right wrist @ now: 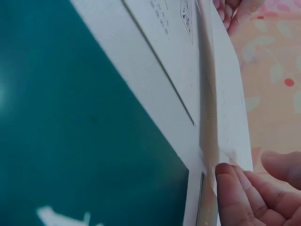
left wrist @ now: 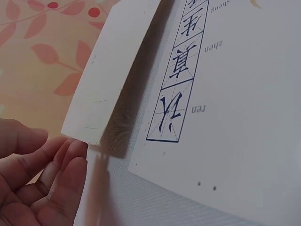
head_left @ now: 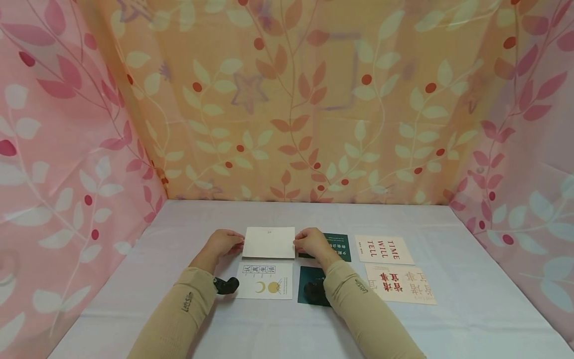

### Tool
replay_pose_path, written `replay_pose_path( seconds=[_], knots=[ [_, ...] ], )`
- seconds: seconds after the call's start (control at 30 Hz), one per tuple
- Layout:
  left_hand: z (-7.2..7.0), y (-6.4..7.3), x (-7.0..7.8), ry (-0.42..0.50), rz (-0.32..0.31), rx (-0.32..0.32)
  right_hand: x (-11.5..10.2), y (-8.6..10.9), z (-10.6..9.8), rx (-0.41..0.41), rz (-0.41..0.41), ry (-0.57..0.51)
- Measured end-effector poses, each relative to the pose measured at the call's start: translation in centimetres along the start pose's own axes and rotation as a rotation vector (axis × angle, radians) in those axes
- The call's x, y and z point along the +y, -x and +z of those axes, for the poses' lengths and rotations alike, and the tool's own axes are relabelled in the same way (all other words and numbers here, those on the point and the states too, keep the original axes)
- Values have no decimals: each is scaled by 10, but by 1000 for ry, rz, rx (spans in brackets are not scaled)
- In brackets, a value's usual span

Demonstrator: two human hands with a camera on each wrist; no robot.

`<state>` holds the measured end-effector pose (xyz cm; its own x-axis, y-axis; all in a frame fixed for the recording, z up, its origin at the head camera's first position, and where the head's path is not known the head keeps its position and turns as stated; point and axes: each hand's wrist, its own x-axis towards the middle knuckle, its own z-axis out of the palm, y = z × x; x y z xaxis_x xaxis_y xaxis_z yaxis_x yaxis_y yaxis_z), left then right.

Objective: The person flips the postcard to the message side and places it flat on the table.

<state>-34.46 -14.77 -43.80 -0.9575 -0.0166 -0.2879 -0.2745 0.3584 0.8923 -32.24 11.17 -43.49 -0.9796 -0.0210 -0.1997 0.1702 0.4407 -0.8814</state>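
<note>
Six cards showed: one plain card [head_left: 269, 243], one sun card [head_left: 265, 285], two green cards [head_left: 339, 246] and two cream cards [head_left: 384, 249]. Two hands, left hand [head_left: 225, 242] and right hand [head_left: 311, 242], held the plain card at its opposite ends by the fingertips, each thumb slightly apart. The plain card sat between them, just beyond the sun card, left of the green cards.

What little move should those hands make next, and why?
I'd probably lower the cream card straight onto the cloth: the left hand and right hand touch its side edges, its near edge looks raised over a shadow, and it roughly lines up behind the moon card.
</note>
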Motion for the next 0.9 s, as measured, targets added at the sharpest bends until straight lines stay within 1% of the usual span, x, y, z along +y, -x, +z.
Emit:
replay_pose_path(
  seconds=[0.2, 0.43, 0.63, 0.9],
  knots=[
    [1, 2, 0, -8, 11, 9, -1, 1, 2, -6, 28, 20],
    [1, 1, 0, 22, 14, 10, -1, 0, 4, -12, 44, 51],
    [2, 1, -1, 1, 24, 23, -1, -1, 5, -23, 41, 79],
    [1, 0, -2, -38, -5, 44, -2, -2, 6, -30, 43, 89]
  ],
)
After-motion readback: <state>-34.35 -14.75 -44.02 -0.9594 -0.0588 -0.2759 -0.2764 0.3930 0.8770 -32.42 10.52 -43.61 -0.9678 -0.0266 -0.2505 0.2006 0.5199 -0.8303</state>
